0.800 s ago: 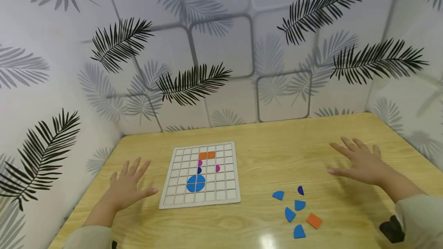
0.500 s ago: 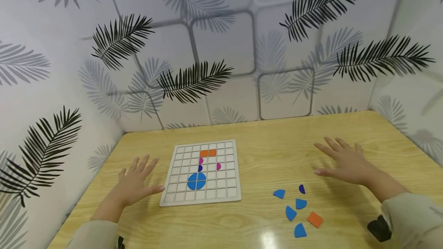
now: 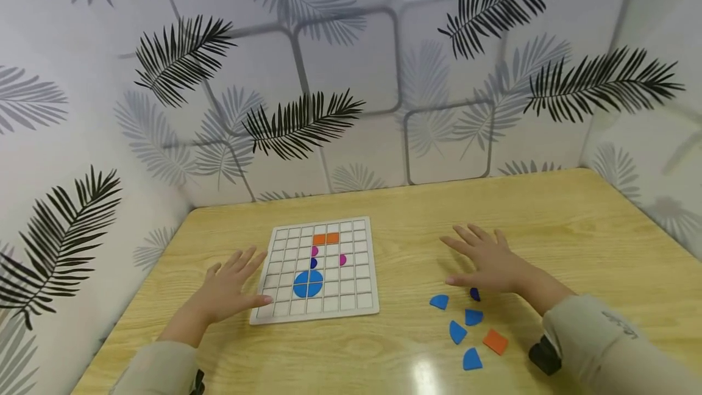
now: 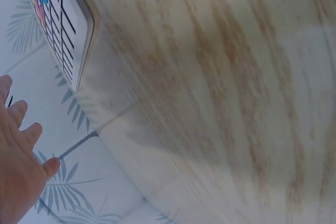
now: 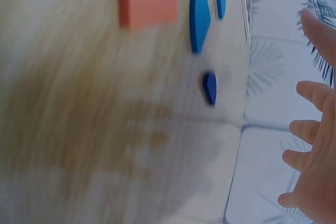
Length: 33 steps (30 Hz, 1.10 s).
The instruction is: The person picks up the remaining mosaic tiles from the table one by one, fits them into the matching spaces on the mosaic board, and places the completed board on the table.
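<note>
A white gridded board (image 3: 356, 303) lies on the left of the table. On it are two orange squares (image 3: 326, 239), a blue circle of quarter pieces (image 3: 308, 284), two magenta half-circles (image 3: 342, 259) and a dark blue half-circle (image 3: 314, 263). My left hand (image 3: 227, 291), fingers spread, hovers at the board's left edge and holds nothing. Over the loose pieces at right, my right hand (image 3: 488, 261) is spread and also bare. Beneath it lies a dark blue half-circle (image 5: 210, 87), partly covered in the head view; nearer are several blue quarter-circles (image 3: 457, 332) and an orange square (image 3: 496, 342).
The wooden table (image 3: 406, 346) meets a leaf-patterned wall (image 3: 373, 157) at the back and on both sides. A dark wrist device (image 3: 545, 356) sits beneath the right sleeve (image 3: 598, 334).
My right hand has moved left, from the table's right side to above the loose pieces. The left hand has shifted right to the board's edge. The pieces stay in place.
</note>
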Tool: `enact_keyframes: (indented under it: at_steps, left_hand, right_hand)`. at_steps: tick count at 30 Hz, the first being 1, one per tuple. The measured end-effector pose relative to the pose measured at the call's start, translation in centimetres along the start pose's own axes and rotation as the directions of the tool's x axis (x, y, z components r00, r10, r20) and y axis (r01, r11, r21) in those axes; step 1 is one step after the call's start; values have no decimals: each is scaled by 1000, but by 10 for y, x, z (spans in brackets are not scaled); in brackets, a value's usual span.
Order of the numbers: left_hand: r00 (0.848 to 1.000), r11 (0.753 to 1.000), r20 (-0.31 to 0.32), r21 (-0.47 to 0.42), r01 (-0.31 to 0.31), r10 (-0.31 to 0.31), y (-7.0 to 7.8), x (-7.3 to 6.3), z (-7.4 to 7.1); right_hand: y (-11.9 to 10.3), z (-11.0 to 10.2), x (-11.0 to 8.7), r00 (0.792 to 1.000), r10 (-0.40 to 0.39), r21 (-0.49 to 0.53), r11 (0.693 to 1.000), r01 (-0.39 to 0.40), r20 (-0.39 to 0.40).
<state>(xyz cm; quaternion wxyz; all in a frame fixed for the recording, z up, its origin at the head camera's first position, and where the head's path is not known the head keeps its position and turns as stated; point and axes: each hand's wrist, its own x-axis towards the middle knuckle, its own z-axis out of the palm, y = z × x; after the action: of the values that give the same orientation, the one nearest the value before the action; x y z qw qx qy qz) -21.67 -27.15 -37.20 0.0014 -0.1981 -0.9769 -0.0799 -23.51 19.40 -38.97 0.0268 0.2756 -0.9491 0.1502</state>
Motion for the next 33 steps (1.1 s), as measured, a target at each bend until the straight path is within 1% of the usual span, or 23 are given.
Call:
enact_keyframes:
  at_steps: [4, 9, 15, 18, 21, 24, 28, 31, 33]
  left_hand:
    - [999, 1000, 36, 7, 4, -5, 3, 3, 3]
    - [997, 1000, 77, -14, -9, 10, 4, 7, 9]
    - [990, 999, 142, -44, -10, 16, 6, 9, 15]
    - [985, 999, 172, -33, -14, 19, 7, 10, 18]
    - [981, 999, 194, -35, -3, 10, 7, 10, 22]
    - [977, 1000, 213, -20, 12, -7, 7, 11, 26]
    - [970, 999, 240, 5, 34, -34, 8, 11, 31]
    - [966, 999, 255, 12, 50, -51, 6, 13, 34]
    - [963, 998, 265, 22, 55, -59, 5, 15, 35]
  right_hand:
    - [-17, 9, 15, 998, -54, 19, 998, 53, 23]
    - [-39, 17, 30, 990, -111, 47, 993, 107, 90]
    - [-60, 27, 43, 973, -165, 29, 986, 162, 159]
    - [-68, 31, 48, 963, -185, 7, 982, 187, 195]
    - [-77, 34, 52, 950, -218, 11, 975, 221, 222]
    - [-87, 38, 55, 938, -225, 4, 973, 232, 266]
    - [-96, 43, 58, 925, -198, -22, 976, 216, 324]
    - [-101, 45, 60, 922, -187, -39, 976, 213, 340]
    - [-103, 45, 62, 920, -196, -58, 972, 228, 340]
